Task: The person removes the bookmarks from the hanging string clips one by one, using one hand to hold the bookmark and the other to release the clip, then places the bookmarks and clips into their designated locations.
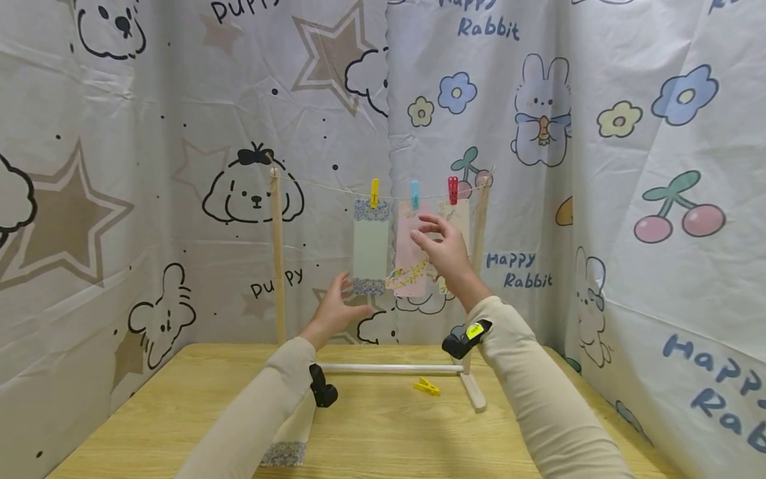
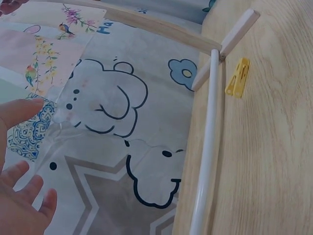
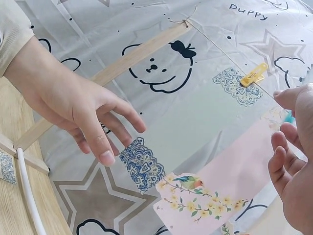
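Sleeves overhang a wood-grain table; left grip and right grip loosely spread, empty; printed cloth behind.

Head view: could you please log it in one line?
left hand: empty, near green card; right hand: empty, near pink card; both cards: clipped

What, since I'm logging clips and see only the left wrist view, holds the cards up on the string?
Observer: A yellow clip, a blue clip and a red clip sit along the string.
Operator: Which card hangs from the yellow clip?
Observer: The pale green card; its clipped top edge shows in the head view.
Operator: Does another card lie on the table, outside my view?
Observer: Yes, a blue-edged card lies on the table, partly hidden by the left sleeve.
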